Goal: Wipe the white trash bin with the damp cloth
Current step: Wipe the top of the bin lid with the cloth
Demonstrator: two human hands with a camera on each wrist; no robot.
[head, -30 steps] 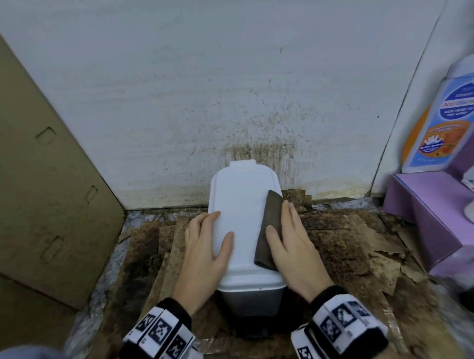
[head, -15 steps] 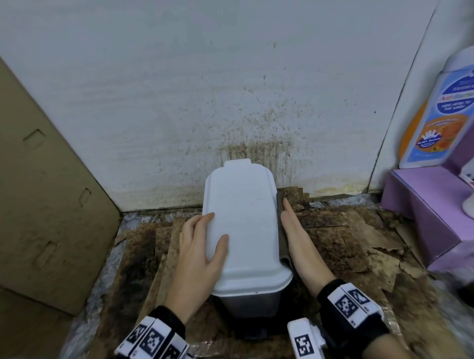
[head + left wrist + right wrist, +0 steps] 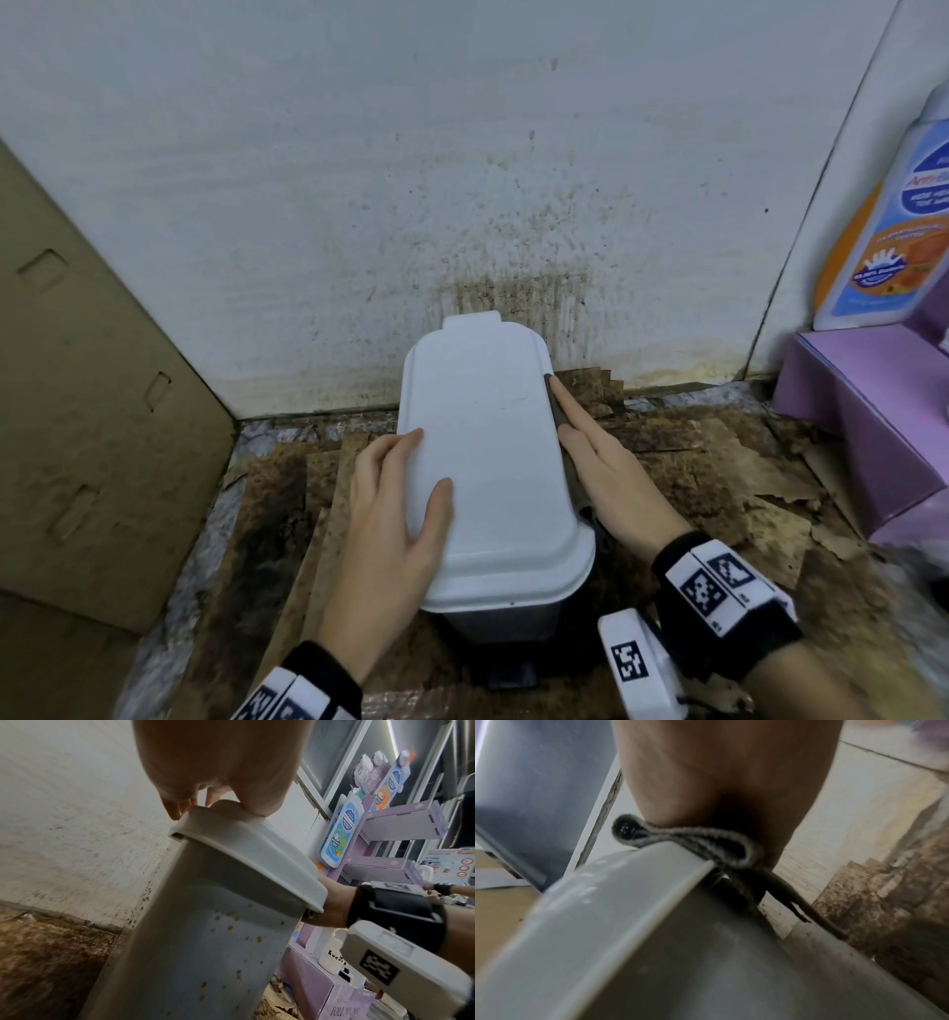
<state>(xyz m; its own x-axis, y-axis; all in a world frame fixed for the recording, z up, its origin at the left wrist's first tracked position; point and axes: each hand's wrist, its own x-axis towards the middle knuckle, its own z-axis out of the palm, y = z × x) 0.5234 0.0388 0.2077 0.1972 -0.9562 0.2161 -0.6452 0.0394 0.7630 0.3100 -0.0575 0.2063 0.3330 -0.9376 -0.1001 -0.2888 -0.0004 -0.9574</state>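
A white plastic trash bin with a closed flat lid [image 3: 488, 462] stands on soggy, brown-stained cardboard sheets [image 3: 719, 462], its back against a white wall [image 3: 359, 180] spattered with brown specks just above it. The left hand [image 3: 395, 519] lies flat on the lid's left side, fingers straight and thumb spread over the top, gripping nothing. The right hand [image 3: 611, 462] presses a folded dark grey damp cloth [image 3: 557, 411] against the lid's right rim with straight fingers; the right wrist view shows the cloth [image 3: 700, 843] draped over that rim. Left of the bin leans a brown cardboard panel [image 3: 92, 411]; to its right stands a purple display box [image 3: 862, 411] carrying a blue-and-orange bottle [image 3: 893, 221].
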